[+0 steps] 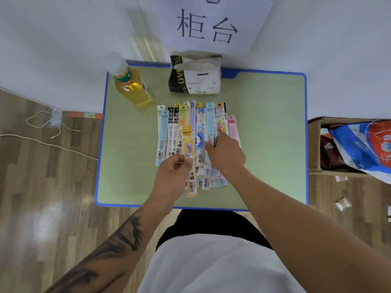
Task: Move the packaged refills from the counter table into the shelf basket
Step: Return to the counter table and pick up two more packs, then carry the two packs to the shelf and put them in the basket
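Green table (264, 134) blue-edged, wood floor (53, 197); left hand (172, 172) fingers pinching yellow refill pack (189, 149), right hand (225, 154) fingers pinching light-blue refill pack (210, 121)

Green table (264, 134) bears fanned refill packets (203, 127), bottle (133, 89), bag (196, 77).

Both my bare forearms reach forward and slightly inward from the bottom of the view, the left one marked with dark tattoo ink along its length. My left hand (176, 168) has its fingers curled, thumb and fingertips meeting in a pinching grip. My right hand (225, 154) sits just beside it and a little farther forward, back of the hand facing up, fingers bent downward and thumb tucked toward the left hand.
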`<state>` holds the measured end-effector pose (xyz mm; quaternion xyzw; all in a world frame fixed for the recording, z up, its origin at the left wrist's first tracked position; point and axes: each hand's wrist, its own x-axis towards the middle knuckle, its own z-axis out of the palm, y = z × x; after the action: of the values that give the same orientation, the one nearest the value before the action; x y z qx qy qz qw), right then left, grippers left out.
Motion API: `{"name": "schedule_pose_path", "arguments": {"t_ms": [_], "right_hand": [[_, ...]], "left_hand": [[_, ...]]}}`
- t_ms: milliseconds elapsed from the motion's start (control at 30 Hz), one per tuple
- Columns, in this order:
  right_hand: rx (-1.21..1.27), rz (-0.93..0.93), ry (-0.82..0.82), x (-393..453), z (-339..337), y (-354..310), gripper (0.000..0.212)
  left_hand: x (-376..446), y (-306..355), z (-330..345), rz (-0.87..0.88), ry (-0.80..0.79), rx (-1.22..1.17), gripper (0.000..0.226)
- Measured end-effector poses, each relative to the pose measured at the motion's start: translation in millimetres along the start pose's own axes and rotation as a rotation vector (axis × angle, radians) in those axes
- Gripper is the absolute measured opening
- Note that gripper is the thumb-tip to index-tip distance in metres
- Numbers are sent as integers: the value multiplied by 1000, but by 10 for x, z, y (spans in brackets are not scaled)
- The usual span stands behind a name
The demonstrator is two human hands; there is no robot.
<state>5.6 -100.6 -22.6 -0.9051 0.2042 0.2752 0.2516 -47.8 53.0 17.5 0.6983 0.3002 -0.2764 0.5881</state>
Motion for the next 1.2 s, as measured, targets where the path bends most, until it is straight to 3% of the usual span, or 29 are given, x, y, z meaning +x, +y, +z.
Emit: {"name": "schedule_pose_path", "arguments": {"t_ms": [333, 567, 867, 1200], "right_hand": [[737, 29, -5, -453, -295, 213, 31], [1079, 90, 22, -1216, -613, 752, 20], [1448, 157, 227, -2518, -669, 2226, 18], [1703, 272, 619, -4101, -309, 3945, 22]], "left_hand": [[-27, 85, 289, 32, -69, 97, 15], [-401, 259, 754, 140, -158, 125, 11], [-1564, -163, 1801, 221, -368, 236, 14], [-3043, -1162, 3130, 282, -678, 548, 13]]}}
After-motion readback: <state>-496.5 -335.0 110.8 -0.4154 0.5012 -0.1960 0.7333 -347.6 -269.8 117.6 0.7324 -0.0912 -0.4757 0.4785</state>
